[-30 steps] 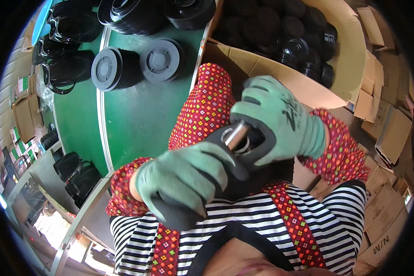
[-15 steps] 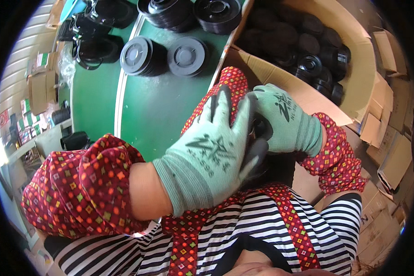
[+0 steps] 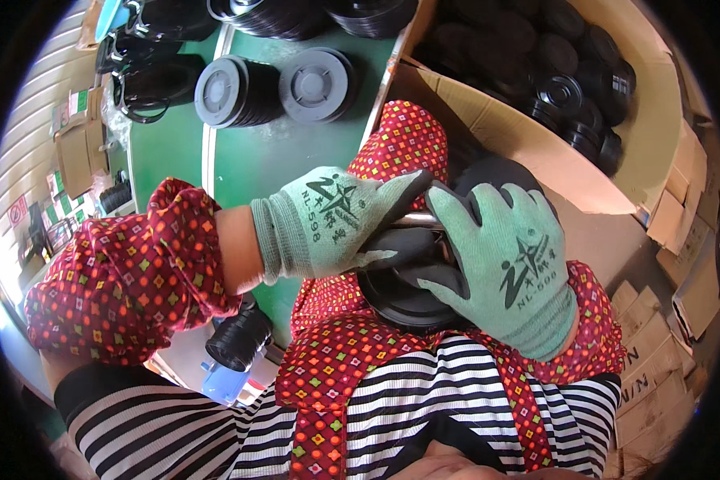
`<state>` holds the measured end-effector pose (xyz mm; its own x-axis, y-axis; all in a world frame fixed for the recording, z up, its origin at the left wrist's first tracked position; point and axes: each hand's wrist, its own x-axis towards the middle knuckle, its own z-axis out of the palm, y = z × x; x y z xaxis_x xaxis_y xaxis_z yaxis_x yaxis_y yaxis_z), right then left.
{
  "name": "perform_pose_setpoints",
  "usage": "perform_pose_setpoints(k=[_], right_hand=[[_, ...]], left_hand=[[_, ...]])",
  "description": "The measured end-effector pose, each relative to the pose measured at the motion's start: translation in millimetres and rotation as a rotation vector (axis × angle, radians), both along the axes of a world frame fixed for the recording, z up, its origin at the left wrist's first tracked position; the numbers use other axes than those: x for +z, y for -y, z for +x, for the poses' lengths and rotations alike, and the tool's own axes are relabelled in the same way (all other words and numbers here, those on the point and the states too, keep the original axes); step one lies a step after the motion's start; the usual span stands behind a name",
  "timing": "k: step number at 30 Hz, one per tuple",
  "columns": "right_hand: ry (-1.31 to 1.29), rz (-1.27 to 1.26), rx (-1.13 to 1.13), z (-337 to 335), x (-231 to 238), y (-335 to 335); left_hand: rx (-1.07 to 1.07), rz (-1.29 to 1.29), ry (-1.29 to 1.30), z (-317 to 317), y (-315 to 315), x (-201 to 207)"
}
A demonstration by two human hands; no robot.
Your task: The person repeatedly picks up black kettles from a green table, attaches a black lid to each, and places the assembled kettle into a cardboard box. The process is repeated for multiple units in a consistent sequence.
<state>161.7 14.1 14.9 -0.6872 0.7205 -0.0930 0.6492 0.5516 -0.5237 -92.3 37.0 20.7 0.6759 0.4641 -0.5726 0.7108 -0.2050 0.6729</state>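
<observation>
head view, hands (image 3: 508, 260) clamped together on round black part (image 3: 408, 310), green table (image 3: 252, 168) left, open carton (image 3: 520, 132) right

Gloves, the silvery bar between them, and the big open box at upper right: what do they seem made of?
Gloves: matte green knit fabric, ribbed cuffs; dark areas suggest a rubbery coating. Bar: likely polished metal, judging by its bright streak, though mostly hidden. Box: probably cardboard, dull tan with creased walls.
</observation>
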Motion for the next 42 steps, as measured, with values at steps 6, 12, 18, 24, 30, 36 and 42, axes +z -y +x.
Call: perform_pose_setpoints(k=[6,12,18,24,30,36,42], right_hand=[[0.168,0.039,0.014,-5,18,13],[0.019,0.152,-0.139,4,4,13],[-0.32,0.221,-0.189,35,-6,48],[-0.514,-0.027,-0.096,28,-31,79],[-0.768,-0.153,-0.271,14,-43,64],[-1.074,-0.727,-0.533,-42,0,20],[-0.845,-1.243,-0.381,-151,-24,33]], left_hand=[[-0.103,0.145,0.139,-1,2,-29],[0.064,0.202,0.199,6,-7,-27],[0.85,0.512,0.259,-49,51,-67],[0.983,0.781,-0.213,-128,170,-136],[1.027,0.772,-0.246,-132,205,-172],[0.807,0.648,0.611,-88,221,-53],[1.396,0.277,0.992,-115,269,-36]])
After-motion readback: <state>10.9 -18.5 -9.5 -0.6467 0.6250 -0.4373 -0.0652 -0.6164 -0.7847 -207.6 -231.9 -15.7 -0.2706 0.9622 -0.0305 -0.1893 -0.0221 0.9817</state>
